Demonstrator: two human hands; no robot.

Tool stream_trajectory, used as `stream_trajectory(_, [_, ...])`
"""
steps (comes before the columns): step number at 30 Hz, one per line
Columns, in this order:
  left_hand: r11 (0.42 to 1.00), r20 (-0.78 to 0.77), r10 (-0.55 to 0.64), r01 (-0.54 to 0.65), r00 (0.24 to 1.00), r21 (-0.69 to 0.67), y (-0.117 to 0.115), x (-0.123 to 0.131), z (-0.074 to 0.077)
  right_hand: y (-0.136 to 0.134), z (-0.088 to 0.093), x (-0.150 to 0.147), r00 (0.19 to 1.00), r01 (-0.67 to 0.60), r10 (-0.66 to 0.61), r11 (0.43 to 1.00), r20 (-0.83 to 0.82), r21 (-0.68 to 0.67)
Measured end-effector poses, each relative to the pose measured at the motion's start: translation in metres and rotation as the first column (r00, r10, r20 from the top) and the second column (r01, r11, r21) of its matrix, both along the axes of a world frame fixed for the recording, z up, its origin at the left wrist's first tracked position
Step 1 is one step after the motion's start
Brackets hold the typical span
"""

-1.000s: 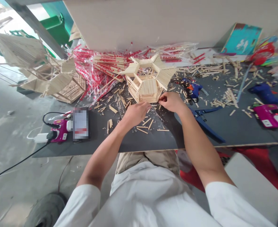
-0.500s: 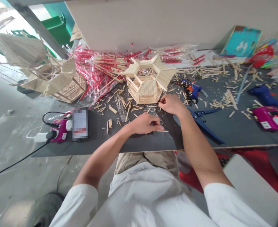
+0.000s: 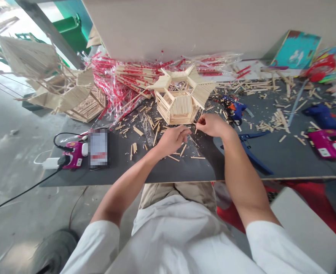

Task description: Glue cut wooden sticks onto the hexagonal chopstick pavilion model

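Note:
A star-shaped model built of thin wooden sticks point(image 3: 181, 108) stands on the dark table in front of me. Just below its front edge is my left hand point(image 3: 173, 141), its fingers curled together; whatever they may hold is hidden. My right hand point(image 3: 212, 125) is closed in a pinch beside the model's lower right corner, with a short wooden stick point(image 3: 196, 130) at the fingertips. One loose stick point(image 3: 198, 157) lies near the table's front edge, and a few more are scattered under and beside my left hand. A clear ruler point(image 3: 147, 131) lies to the left among cut pieces.
Blue cutters point(image 3: 252, 152) lie right of my right forearm, with a blue glue gun point(image 3: 236, 110) behind them. A larger stick model point(image 3: 62, 91) stands at the left. Nearby are a phone point(image 3: 98, 148) and a purple power socket point(image 3: 74, 155). Plastic-wrapped sticks point(image 3: 119, 80) line the back.
My left hand has lifted away from the stick near the front edge and moved up toward the model. My right hand has shifted slightly right. The stick at the edge stays on the table.

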State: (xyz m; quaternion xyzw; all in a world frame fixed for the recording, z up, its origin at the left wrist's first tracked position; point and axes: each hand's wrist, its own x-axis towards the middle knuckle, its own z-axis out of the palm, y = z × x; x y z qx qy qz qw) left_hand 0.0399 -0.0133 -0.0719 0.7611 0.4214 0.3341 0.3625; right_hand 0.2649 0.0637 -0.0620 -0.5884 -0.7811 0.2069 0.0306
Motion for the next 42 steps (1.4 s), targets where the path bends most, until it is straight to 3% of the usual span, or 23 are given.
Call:
stream_trajectory(3, [0.996, -0.137, 0.002, 0.011, 0.991, 0.093, 0.0, -0.004, 0.001, 0.0, -0.001, 0.005, 0.999, 0.02, -0.017, 0.997, -0.033, 0.069])
stream_trajectory(7, [0.982, -0.325, -0.064, 0.118, 0.943, 0.148, -0.004, -0.003, 0.003, -0.001, -0.003, 0.009, 0.994, -0.008, 0.025, 0.986, -0.103, 0.166])
stream_trajectory(9, [0.981, -0.348, -0.073, 0.13, 0.935, 0.144, -0.005, -0.001, 0.001, -0.001, -0.003, 0.009, 0.99, -0.031, 0.057, 0.98, -0.129, 0.195])
stream_trajectory(12, [0.983, -0.331, 0.012, 0.049, 0.944, 0.175, -0.003, 0.0, -0.006, -0.001, -0.004, 0.008, 0.984, -0.052, 0.086, 0.977, -0.158, 0.209])
stream_trajectory(15, [0.943, -0.281, 0.102, -0.003, 0.954, 0.334, 0.0, -0.003, -0.009, 0.001, -0.006, 0.007, 0.98, -0.064, 0.105, 0.97, -0.167, 0.235])
stream_trajectory(17, [0.862, -0.288, 0.087, 0.073, 0.954, 0.502, -0.003, -0.005, -0.002, 0.001, -0.007, 0.008, 0.977, -0.071, 0.117, 0.967, -0.18, 0.244])
stream_trajectory(18, [0.792, -0.314, 0.073, 0.137, 0.947, 0.596, -0.007, -0.005, 0.005, 0.001, -0.007, 0.009, 0.975, -0.07, 0.118, 0.967, -0.187, 0.246])
stream_trajectory(20, [0.611, -0.346, 0.068, 0.235, 0.936, 0.756, -0.022, -0.002, 0.025, 0.001, -0.007, 0.01, 0.973, -0.061, 0.115, 0.965, -0.202, 0.254])
stream_trajectory(22, [0.376, -0.32, 0.043, 0.281, 0.946, 0.883, -0.045, 0.006, 0.048, 0.001, -0.006, 0.01, 0.971, -0.051, 0.109, 0.963, -0.213, 0.264])
stream_trajectory(24, [0.248, -0.286, -0.019, 0.282, 0.958, 0.927, -0.074, 0.016, 0.067, 0.001, -0.005, 0.01, 0.97, -0.048, 0.107, 0.965, -0.218, 0.259])
stream_trajectory(26, [0.246, -0.234, -0.085, 0.248, 0.968, 0.937, -0.102, 0.024, 0.076, 0.001, -0.005, 0.01, 0.971, -0.044, 0.1, 0.968, -0.219, 0.247])
stream_trajectory(28, [0.319, -0.214, -0.076, 0.228, 0.974, 0.92, -0.121, 0.024, 0.073, 0.002, -0.006, 0.011, 0.969, -0.039, 0.097, 0.969, -0.226, 0.245])
stream_trajectory(29, [0.391, -0.269, -0.042, 0.263, 0.962, 0.882, -0.125, 0.019, 0.069, 0.002, -0.006, 0.011, 0.968, -0.036, 0.094, 0.968, -0.231, 0.247])
stream_trajectory(32, [0.706, -0.378, 0.091, 0.208, 0.921, 0.677, -0.117, -0.015, 0.053, 0.003, -0.006, 0.011, 0.969, -0.023, 0.081, 0.97, -0.232, 0.241])
stream_trajectory(34, [0.819, -0.361, 0.234, 0.017, 0.903, 0.573, -0.1, -0.05, 0.046, 0.003, -0.006, 0.011, 0.972, -0.021, 0.074, 0.973, -0.222, 0.232])
stream_trajectory(36, [0.889, -0.433, 0.403, -0.233, 0.806, 0.394, -0.081, -0.086, 0.044, 0.003, -0.005, 0.012, 0.976, -0.022, 0.069, 0.975, -0.208, 0.222])
stream_trajectory(39, [0.818, -0.571, 0.569, -0.482, 0.592, 0.315, -0.061, -0.132, 0.05, 0.003, -0.003, 0.013, 0.982, -0.001, 0.042, 0.976, -0.187, 0.217])
stream_trajectory(41, [0.757, -0.628, 0.629, -0.545, 0.458, 0.36, -0.054, -0.151, 0.055, 0.003, -0.002, 0.013, 0.982, 0.029, 0.014, 0.974, -0.19, 0.223])
stream_trajectory(42, [0.763, -0.655, 0.616, -0.536, 0.437, 0.36, -0.053, -0.157, 0.057, 0.003, -0.002, 0.014, 0.98, 0.047, -0.001, 0.973, -0.198, 0.227])
